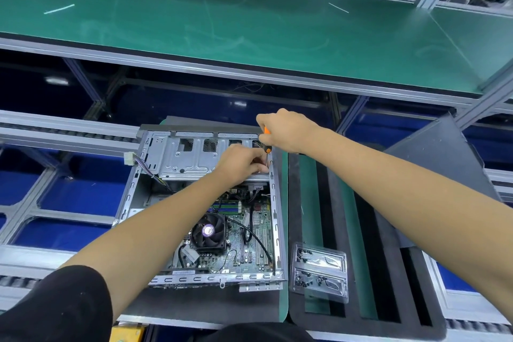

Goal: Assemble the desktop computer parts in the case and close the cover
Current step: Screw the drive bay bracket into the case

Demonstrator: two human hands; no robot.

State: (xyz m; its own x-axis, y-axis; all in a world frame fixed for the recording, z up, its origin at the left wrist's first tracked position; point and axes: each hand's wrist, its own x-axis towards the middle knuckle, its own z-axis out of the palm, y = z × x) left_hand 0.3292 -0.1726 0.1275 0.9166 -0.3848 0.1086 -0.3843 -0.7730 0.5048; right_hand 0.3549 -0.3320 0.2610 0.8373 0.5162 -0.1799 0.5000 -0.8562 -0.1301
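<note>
An open computer case (130, 191) lies flat in front of me, its motherboard and black CPU fan (208, 234) exposed. A silver drive cage (188, 157) spans the far end. My right hand (286, 130) grips an orange-handled screwdriver (267, 141), held upright over the cage's right corner. My left hand (241, 164) pinches at the screwdriver's shaft near its tip, by the case's right wall. The tip itself and any screw are hidden by my fingers. The dark side cover (444, 153) leans at the right.
A clear plastic tray of small black screws (319, 269) lies right of the case on a black-and-green slotted mat (369, 272). A loose white connector with wires (129, 158) hangs off the case's left corner. A green shelf (236, 22) runs across behind, with metal rails around.
</note>
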